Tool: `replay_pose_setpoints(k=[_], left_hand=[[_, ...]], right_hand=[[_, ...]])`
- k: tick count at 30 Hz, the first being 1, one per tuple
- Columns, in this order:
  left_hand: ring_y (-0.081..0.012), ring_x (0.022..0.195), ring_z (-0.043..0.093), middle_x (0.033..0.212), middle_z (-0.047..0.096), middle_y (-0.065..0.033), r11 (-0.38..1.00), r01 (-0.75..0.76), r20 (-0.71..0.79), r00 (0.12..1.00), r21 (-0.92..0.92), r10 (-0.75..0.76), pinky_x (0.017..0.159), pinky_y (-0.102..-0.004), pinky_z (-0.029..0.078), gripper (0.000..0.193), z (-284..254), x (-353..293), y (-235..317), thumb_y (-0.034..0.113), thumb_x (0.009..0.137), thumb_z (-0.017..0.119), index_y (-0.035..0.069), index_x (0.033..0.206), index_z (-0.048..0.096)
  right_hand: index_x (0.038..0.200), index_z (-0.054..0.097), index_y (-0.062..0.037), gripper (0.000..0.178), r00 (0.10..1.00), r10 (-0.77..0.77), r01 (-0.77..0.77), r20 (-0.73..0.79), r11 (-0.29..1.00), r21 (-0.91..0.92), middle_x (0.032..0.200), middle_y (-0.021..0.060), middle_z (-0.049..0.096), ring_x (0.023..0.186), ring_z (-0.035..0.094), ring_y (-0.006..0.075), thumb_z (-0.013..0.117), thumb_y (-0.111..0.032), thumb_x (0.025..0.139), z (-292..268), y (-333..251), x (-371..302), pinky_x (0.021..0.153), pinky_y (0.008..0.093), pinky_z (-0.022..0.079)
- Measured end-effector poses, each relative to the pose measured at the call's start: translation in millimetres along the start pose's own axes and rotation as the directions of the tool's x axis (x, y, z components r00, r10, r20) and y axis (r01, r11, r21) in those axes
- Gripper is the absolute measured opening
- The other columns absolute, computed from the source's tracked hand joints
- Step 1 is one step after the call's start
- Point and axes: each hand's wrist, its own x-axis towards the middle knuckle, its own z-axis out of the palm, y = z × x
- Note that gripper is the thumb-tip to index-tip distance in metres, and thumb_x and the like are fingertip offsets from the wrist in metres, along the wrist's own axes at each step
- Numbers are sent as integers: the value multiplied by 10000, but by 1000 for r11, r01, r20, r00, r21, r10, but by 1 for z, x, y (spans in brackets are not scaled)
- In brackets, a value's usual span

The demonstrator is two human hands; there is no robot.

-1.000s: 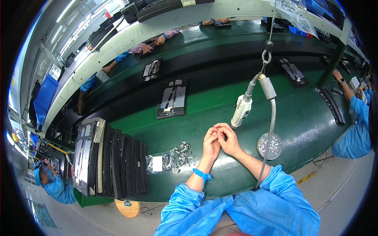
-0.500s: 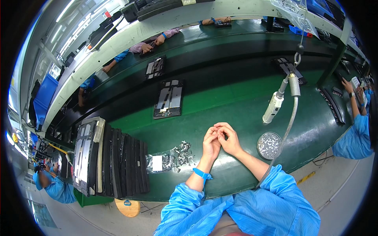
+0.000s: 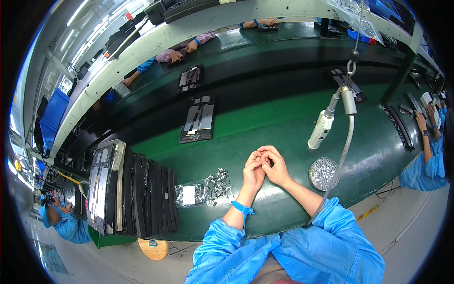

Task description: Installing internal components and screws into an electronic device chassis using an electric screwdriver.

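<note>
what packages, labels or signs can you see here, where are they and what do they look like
Clear plastic bag: on the green bench left of the left hand, crumpled, small metal parts spilling out.
White label: on that bag, small and rectangular.
Clear plastic bags: hanging top right, see-through.

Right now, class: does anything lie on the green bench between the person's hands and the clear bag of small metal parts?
Nothing visible does. The clasped hands sit right of the clear bag of small metal parts, with only bare green bench between them.
</note>
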Motion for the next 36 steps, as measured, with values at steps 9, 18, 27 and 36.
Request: replay_pose_setpoints(k=[9, 18, 27, 36], left_hand=[[-242, 965, 555, 994, 568, -121, 1000, 20, 28, 999, -22, -20, 905, -351, 438, 255, -7, 1, 0, 15, 753, 480, 27, 1008, 497], [-227, 979, 557, 986, 586, -104, 1000, 19, 17, 1000, 6, -19, 915, -343, 433, 188, -4, -2, 2, 184, 873, 542, 37, 989, 525], [-143, 877, 579, 925, 606, -37, 998, -8, 40, 999, 55, 6, 811, -305, 461, 135, 1, -4, 2, 187, 964, 522, 62, 968, 573], [-154, 871, 578, 919, 607, -53, 1000, -13, 66, 998, 26, 11, 806, -286, 476, 118, -8, -4, 4, 150, 939, 564, 46, 992, 575]], right_hand=[[725, 487, -6, 77, 996, -92, 92, -14, 995, -39, 1110, 115, 561, 731, 520, 126, 555, 29, 724, 2, 1, 0, 635, 245, 433], [679, 466, -2, 68, 999, -54, 54, 5, 998, -45, 1097, 151, 554, 865, 542, 187, 512, 24, 722, 3, 1, -1, 711, 264, 437], [691, 484, 20, 161, 990, -138, 137, 12, 988, 74, 1108, 174, 529, 957, 548, 242, 489, -53, 835, 3, 5, -4, 834, 326, 446], [822, 576, 17, 117, 991, 9, -7, -132, 1000, 10, 1157, 125, 531, 1011, 545, 184, 547, -55, 909, 5, -25, -35, 874, 294, 445]])
